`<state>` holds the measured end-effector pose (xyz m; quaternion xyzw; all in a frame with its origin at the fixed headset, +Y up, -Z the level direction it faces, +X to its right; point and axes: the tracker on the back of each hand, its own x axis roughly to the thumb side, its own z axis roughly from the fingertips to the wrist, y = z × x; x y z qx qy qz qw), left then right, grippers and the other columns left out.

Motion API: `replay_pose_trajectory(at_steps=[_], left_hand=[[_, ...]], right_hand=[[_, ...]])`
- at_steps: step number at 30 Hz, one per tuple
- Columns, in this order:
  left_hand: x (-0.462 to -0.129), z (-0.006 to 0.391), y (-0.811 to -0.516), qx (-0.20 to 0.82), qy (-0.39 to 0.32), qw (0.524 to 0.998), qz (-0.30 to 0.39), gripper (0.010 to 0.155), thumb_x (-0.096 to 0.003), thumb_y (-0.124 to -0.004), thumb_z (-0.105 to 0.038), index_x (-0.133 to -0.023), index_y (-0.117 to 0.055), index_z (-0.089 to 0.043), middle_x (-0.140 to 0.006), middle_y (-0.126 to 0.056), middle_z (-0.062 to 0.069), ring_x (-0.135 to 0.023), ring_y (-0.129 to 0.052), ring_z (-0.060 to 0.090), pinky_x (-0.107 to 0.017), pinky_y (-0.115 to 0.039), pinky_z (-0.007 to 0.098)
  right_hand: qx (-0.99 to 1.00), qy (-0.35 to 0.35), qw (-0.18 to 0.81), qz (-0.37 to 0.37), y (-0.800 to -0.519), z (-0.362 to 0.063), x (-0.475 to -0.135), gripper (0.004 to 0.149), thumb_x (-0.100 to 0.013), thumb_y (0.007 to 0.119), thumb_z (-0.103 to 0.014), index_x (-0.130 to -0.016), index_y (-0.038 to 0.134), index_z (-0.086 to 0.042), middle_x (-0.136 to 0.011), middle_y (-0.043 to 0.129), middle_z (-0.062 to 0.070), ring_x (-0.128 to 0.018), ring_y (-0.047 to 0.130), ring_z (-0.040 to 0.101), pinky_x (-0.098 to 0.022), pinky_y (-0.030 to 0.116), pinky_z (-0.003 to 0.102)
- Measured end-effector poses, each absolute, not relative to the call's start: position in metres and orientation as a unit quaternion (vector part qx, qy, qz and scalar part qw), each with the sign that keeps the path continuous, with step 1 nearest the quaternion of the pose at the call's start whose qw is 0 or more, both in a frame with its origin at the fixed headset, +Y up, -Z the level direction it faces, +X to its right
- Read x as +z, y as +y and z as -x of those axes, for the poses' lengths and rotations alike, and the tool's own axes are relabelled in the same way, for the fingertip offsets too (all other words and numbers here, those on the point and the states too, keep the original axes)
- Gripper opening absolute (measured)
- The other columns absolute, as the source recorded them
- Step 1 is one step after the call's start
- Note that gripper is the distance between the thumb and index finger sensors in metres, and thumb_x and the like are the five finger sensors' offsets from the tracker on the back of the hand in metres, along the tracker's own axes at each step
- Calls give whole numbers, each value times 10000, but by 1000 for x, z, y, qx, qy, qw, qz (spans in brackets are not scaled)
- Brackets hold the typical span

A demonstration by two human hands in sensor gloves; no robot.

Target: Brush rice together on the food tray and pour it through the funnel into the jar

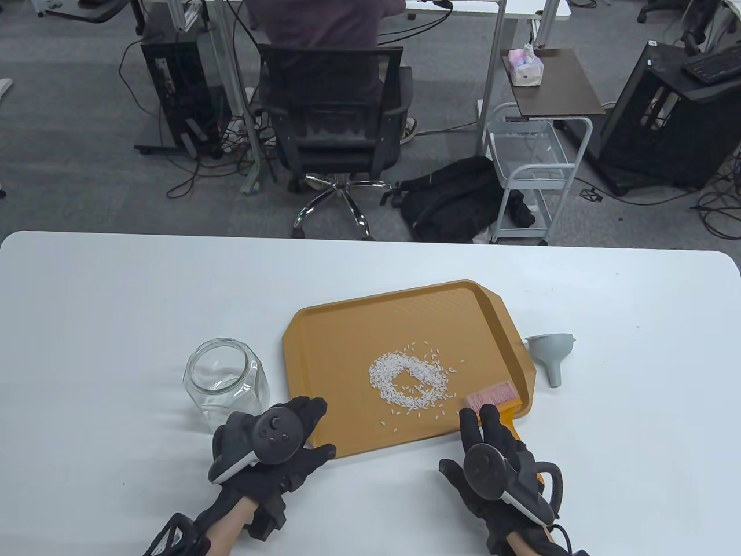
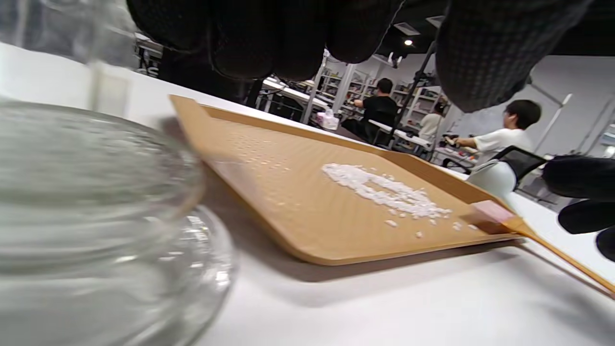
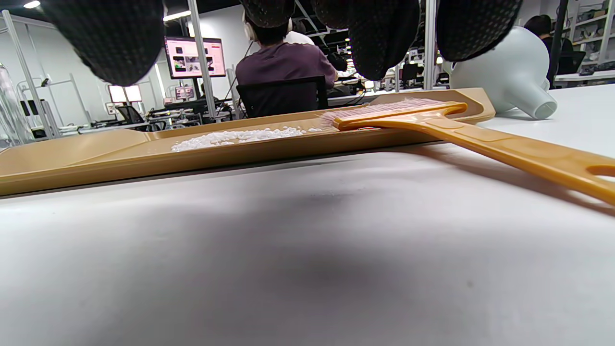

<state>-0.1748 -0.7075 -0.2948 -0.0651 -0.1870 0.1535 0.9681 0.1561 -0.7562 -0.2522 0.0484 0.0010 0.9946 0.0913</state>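
I see the rice [image 1: 410,380] in a loose ring on the tray [image 1: 347,324], brush [image 1: 492,395] lying at the tray's near right corner, handle out over the worktop [image 1: 116,289]. My right hand [image 1: 492,457] hovers above the handle, its grip spread and holding nothing; my left hand [image 1: 272,443] is relaxed beside the jar [image 1: 226,382]. I would take the handle well back and sweep the strays inward with light strokes. The right wrist view shows the handle clear beneath the fingers [image 3: 379,38] and the funnel [image 3: 504,72] on its side beyond.

Bright overhead light, soft shadows; near jar [image 2: 86,202] blurred.
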Motion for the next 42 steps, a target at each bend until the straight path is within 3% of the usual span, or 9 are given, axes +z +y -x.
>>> replay_pose_trajectory(at_steps=[7, 11, 15, 18, 21, 25, 31, 35, 42], left_hand=[[-303, 162, -719, 158, -191, 968, 41, 738, -452, -790, -605, -1057, -614, -223, -1088, -737, 95, -966, -746, 372, -710, -592, 605], [-298, 169, -719, 173, -194, 965, 22, 738, -448, -784, -615, -1051, -625, -221, -1075, -754, 94, -957, -757, 370, -707, -594, 609], [-286, 174, -721, 198, -208, 958, 11, 732, -447, -783, -614, -1046, -632, -220, -1063, -767, 94, -949, -767, 366, -705, -596, 610], [-282, 174, -723, 196, -213, 957, 12, 727, -449, -781, -612, -1043, -636, -219, -1059, -772, 95, -944, -771, 368, -705, -595, 611], [-280, 172, -722, 188, -215, 958, 0, 722, -451, -779, -611, -1043, -635, -224, -1057, -775, 90, -945, -772, 362, -707, -597, 608], [-281, 173, -725, 192, -212, 958, -1, 719, -449, -780, -610, -1039, -642, -223, -1049, -784, 89, -938, -781, 359, -703, -602, 608], [-281, 177, -721, 199, -199, 960, -9, 722, -452, -780, -606, -1045, -629, -221, -1048, -784, 86, -935, -785, 355, -702, -607, 605], [-281, 178, -720, 205, -199, 958, -8, 722, -452, -782, -604, -1044, -631, -219, -1042, -789, 101, -929, -791, 358, -698, -608, 606], [-279, 176, -720, 207, -205, 957, -5, 715, -459, -774, -601, -1044, -630, -216, -1041, -792, 88, -923, -798, 357, -695, -615, 603]], right_hand=[[991, -58, 124, -4, -742, -168, -255, 785, -505, 732, -514, -1122, 355, -208, -1092, 442, 262, -923, 668, 464, -647, 594, 668], [985, -89, 140, 45, -731, -185, -265, 758, -515, 741, -460, -1123, 356, -220, -1109, 406, 262, -932, 663, 465, -649, 599, 664], [982, -62, 131, 120, -711, -209, -303, 774, -519, 761, -435, -1128, 332, -225, -1125, 285, 287, -955, 623, 496, -651, 615, 648], [982, -43, 130, 132, -702, -223, -333, 776, -517, 770, -410, -1126, 320, -243, -1129, 235, 279, -989, 562, 494, -670, 610, 635], [972, -51, 153, 169, -703, -237, -370, 784, -501, 808, -386, -1119, 341, -267, -1129, 175, 261, -1020, 421, 513, -690, 537, 678], [963, 7, 117, 242, -712, -256, -412, 879, -481, 836, -446, -1117, 245, -310, -1113, 54, 245, -1008, 279, 554, -709, 444, 701], [948, 70, 87, 300, -732, -267, -439, 906, -468, 854, -468, -1110, 228, -336, -1094, 76, 297, -957, 405, 629, -698, 502, 678], [949, 78, 62, 298, -738, -270, -444, 863, -471, 852, -440, -1112, 285, -330, -1109, 180, 303, -942, 596, 564, -674, 621, 618], [951, 66, 75, 291, -741, -280, -439, 614, -480, 843, -364, -1031, 601, -241, -1124, 371, 253, -940, 673, 472, -673, 644, 567]])
